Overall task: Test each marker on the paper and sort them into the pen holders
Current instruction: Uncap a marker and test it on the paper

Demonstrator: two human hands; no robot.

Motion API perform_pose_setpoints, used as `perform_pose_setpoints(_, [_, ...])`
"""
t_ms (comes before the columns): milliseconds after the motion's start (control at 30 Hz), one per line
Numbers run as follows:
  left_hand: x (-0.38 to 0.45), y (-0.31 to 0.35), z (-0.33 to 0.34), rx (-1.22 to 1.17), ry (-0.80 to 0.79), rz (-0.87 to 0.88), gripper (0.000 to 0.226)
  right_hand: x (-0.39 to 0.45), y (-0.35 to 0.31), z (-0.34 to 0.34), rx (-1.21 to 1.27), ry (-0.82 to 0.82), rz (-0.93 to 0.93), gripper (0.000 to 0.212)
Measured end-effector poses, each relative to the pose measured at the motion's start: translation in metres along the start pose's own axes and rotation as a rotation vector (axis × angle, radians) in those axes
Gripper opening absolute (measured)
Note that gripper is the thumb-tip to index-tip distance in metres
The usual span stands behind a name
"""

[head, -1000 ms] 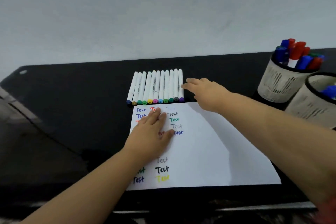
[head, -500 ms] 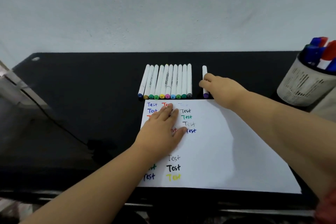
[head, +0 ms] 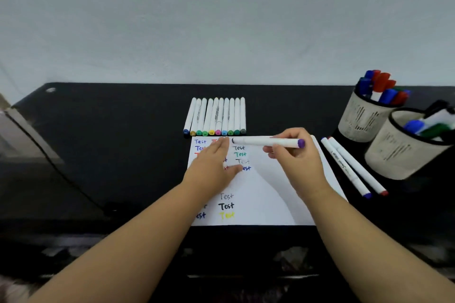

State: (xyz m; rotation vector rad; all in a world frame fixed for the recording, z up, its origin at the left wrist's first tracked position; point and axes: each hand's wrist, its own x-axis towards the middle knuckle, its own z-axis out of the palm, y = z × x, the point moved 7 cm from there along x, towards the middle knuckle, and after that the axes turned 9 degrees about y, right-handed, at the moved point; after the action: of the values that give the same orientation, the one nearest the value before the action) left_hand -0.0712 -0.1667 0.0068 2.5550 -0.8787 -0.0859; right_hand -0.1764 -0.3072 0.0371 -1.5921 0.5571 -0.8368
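My right hand [head: 296,160] grips a white marker with a purple end cap [head: 266,141], held level above the top edge of the paper [head: 268,194]. My left hand [head: 214,167] lies flat with straight fingers on the paper's upper left, covering some of the coloured "Test" words. A row of several white markers [head: 216,115] with coloured caps lies just beyond the paper. Two beige pen holders stand at the right: the far holder [head: 362,120] full of blue and red markers, the near holder [head: 398,152] with blue and green ones.
Two loose white markers [head: 352,167], one with a purple tip and one with a red tip, lie diagonally on the black table [head: 123,142] between the paper and the holders. A grey wall rises behind the table. The table's front edge is near my forearms.
My right hand has lifted the purple-capped marker off the table and brought it back over the paper, turned sideways. The left hand stays on the paper. The view has shifted.
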Motion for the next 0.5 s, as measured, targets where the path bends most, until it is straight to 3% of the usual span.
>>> perform_pose_setpoints(100, [-0.019, 0.006, -0.007, -0.092, 0.060, 0.010, 0.066, -0.017, 0.004, 0.000, 0.140, 0.051, 0.162, 0.010])
perform_pose_setpoints(200, [-0.035, 0.007, -0.012, -0.211, 0.089, -0.029, 0.050, -0.025, 0.007, 0.002, 0.114, 0.113, 0.264, 0.002])
perform_pose_setpoints(400, [-0.053, -0.003, -0.015, -0.340, 0.081, -0.147, 0.041, -0.035, 0.020, 0.007, 0.131, 0.205, 0.422, 0.014])
perform_pose_setpoints(500, [-0.058, -0.007, -0.012, -0.411, 0.066, -0.215, 0.037, -0.040, 0.025, 0.011, 0.156, 0.163, 0.471, 0.019])
